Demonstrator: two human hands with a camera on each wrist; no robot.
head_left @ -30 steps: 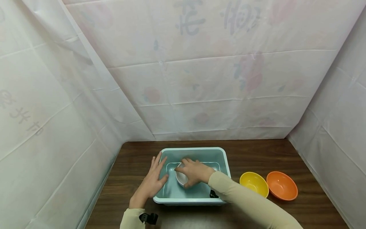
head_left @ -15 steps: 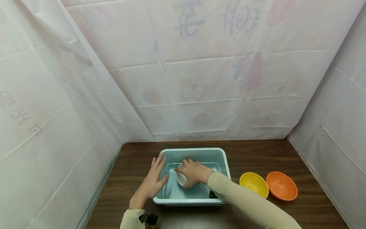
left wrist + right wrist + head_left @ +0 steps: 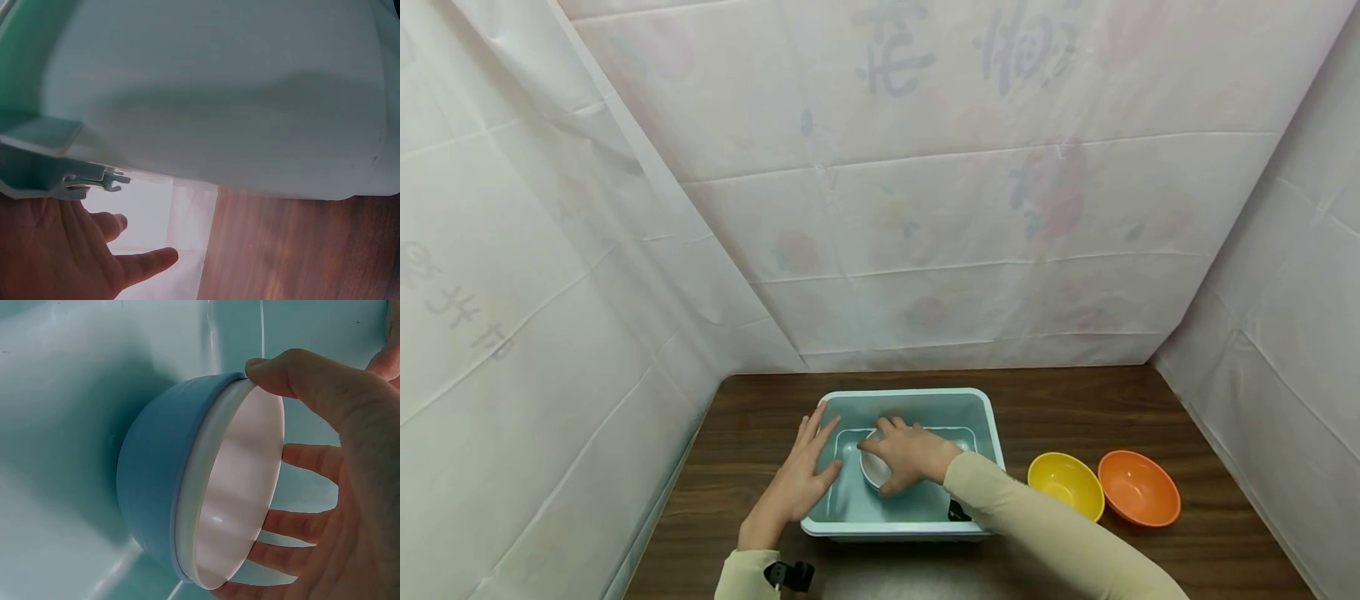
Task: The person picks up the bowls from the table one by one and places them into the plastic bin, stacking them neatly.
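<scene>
With the flat left hand only bracing the tub, the right hand gripping the tilted blue-and-white bowl by its rim could let it slip.

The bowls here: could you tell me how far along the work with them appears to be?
In hand: the right hand grips a blue bowl with a white inside, tilted on its side inside the teal tub, while the left hand rests flat on the tub's left rim. Left: the yellow bowl and orange bowl sit on the table beside the tub.
</scene>
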